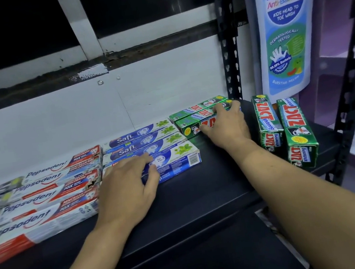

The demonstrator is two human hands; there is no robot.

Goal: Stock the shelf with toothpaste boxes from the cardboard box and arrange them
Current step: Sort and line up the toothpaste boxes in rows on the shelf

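On the black shelf (204, 190) lie rows of toothpaste boxes. Red-and-white Pepsodent boxes (43, 202) fill the left. Blue Safi boxes (150, 143) sit in the middle. My left hand (129, 186) rests on the front Safi box (180, 159), fingers curled over its left end. Two green Zact boxes (194, 117) lie at the back; my right hand (226, 126) grips the front one, thumb below and fingers over its top. Two more Zact boxes (287, 130) lie end-on at the right. The cardboard box is not in view.
A black perforated upright (228, 33) stands at the back right, another (353, 74) at the front right. A blue kids' wash poster (287, 24) hangs beside them. A white wall panel (76, 117) backs the shelf. The shelf's front edge runs below my forearms.
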